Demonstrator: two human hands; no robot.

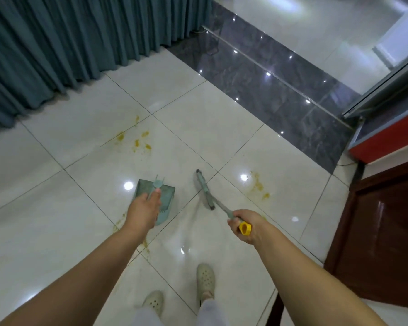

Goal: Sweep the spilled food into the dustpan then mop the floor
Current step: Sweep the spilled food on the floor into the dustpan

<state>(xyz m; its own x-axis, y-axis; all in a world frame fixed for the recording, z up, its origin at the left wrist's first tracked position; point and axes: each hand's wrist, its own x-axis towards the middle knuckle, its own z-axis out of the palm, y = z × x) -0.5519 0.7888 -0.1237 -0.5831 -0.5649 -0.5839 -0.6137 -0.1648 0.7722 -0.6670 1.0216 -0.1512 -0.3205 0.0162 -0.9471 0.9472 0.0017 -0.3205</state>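
Note:
A teal dustpan (167, 196) stands on the white tiled floor (210, 128) in front of me. My left hand (143, 211) grips its upright handle just below the round top end. My right hand (243, 225) holds the yellow-tipped handle of a teal broom (205, 189), whose head rests on the tiles to the right of the dustpan. Yellow spilled food (137, 140) lies smeared beyond the dustpan. A second yellow patch (259, 188) is right of the broom head, and a third yellow smear (146, 245) is under my left forearm.
Teal curtains (68, 43) hang along the far left. A dark grey tile strip (280, 90) with a metal track crosses the back right. A red and dark wooden counter (386, 220) stands at the right. My feet in pale clogs (205, 278) are near the bottom.

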